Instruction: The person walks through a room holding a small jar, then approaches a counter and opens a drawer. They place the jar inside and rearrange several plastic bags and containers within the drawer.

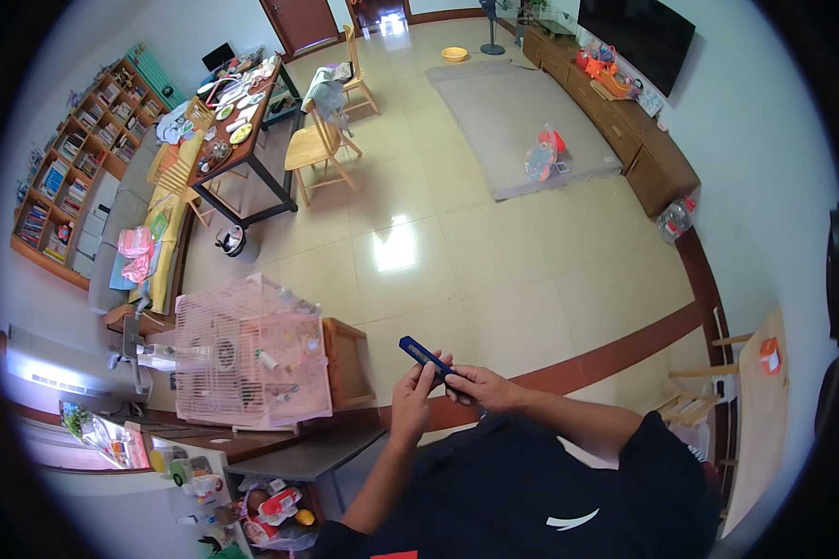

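A slim dark blue box (419, 351), long and narrow with writing on its face, is held between my two hands in front of my body. My left hand (419, 383) grips its middle from below, the thumb lying on the face. My right hand (479, 386) holds the end nearest me between thumb and fingers. The far end points up and to the left, over the tiled floor (398, 300). The fingertips under the box are partly hidden, and whether it is closed cannot be told.
At left a pink wire cage (252, 356) stands by a wooden cabinet (346, 363). Farther off are a dining table (259, 94) with dishes, wooden chairs (314, 147), a trash bin (234, 241), a grey floor mat (517, 119) and a TV cabinet (612, 119). A wooden table (762, 412) stands at right.
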Action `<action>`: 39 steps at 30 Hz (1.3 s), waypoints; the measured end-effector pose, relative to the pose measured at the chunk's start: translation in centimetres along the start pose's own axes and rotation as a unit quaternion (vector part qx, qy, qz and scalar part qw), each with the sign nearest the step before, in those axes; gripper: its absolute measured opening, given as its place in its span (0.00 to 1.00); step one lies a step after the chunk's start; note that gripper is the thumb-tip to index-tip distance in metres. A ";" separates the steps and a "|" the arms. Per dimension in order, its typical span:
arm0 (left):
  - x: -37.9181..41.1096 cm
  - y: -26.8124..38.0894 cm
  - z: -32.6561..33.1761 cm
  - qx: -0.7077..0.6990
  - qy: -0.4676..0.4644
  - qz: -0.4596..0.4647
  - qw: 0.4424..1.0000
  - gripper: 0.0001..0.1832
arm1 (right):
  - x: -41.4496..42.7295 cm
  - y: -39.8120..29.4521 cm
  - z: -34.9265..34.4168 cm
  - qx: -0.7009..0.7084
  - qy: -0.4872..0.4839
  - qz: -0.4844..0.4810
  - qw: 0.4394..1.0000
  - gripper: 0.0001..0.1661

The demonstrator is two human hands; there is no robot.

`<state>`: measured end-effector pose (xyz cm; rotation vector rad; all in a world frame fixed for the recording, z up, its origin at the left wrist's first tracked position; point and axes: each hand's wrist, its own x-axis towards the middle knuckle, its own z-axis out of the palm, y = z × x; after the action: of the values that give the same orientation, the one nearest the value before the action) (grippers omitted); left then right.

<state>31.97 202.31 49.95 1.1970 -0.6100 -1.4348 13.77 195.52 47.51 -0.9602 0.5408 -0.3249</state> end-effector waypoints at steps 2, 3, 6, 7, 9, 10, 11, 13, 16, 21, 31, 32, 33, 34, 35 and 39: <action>4.1 0.9 2.6 -0.002 0.005 0.001 1.000 0.24 | 1.2 -1.9 -3.5 0.028 0.003 -0.002 1.000 0.15; 6.2 1.4 3.5 -0.002 0.010 0.003 1.000 0.24 | 2.0 -2.7 -4.8 0.034 0.027 0.001 0.999 0.16; 11.9 2.3 3.4 0.012 0.022 -0.022 0.999 0.24 | 6.4 -4.5 -8.6 0.015 0.054 0.054 0.997 0.16; 13.8 2.9 3.1 0.001 0.036 -0.032 0.999 0.24 | 8.0 -6.5 -8.5 0.012 0.078 0.046 0.996 0.16; 18.6 2.6 1.3 -0.014 0.028 -0.036 0.999 0.24 | 11.7 -8.7 -11.4 0.013 0.052 0.055 0.997 0.15; 21.4 2.8 0.8 -0.028 0.029 -0.046 0.998 0.24 | 13.2 -11.0 -12.4 0.011 0.047 0.083 0.995 0.14; 24.7 3.5 1.1 -0.026 0.012 -0.051 0.998 0.25 | 15.9 -8.6 -15.5 0.026 0.041 0.038 0.998 0.14; 31.1 5.1 1.3 -0.023 -0.015 -0.060 0.998 0.25 | 19.6 -11.1 -20.0 0.031 0.064 0.040 0.997 0.14; 41.5 8.5 3.6 -0.002 -0.065 -0.077 0.995 0.26 | 24.2 -18.9 -23.9 0.072 0.128 0.043 0.988 0.13; 58.0 17.4 8.7 0.067 -0.226 -0.089 0.968 0.25 | 29.1 -30.5 -32.3 0.091 0.206 -0.008 0.974 0.16; 89.6 25.8 12.3 0.141 -0.244 -0.087 0.955 0.25 | 48.7 -44.6 -52.2 0.101 0.224 -0.044 0.968 0.14; 91.9 26.9 12.2 0.126 -0.222 -0.081 0.964 0.25 | 50.9 -46.7 -54.0 0.101 0.204 -0.037 0.973 0.14; 94.4 28.0 12.2 0.110 -0.198 -0.075 0.971 0.25 | 53.3 -48.7 -56.0 0.102 0.183 -0.030 0.977 0.13; 97.0 29.3 12.1 0.094 -0.174 -0.068 0.978 0.26 | 55.8 -50.6 -58.0 0.102 0.162 -0.023 0.981 0.13; 99.1 30.4 12.4 0.085 -0.153 -0.068 0.982 0.26 | 58.0 -52.1 -59.8 0.083 0.151 -0.009 0.985 0.14; 109.6 35.1 11.6 0.035 -0.106 -0.066 0.992 0.25 | 67.5 -60.0 -66.3 0.063 0.101 0.031 0.992 0.15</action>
<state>50.10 88.11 48.74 1.1651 -0.7428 -1.6777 29.95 84.70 48.11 -0.7903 0.7257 -0.3985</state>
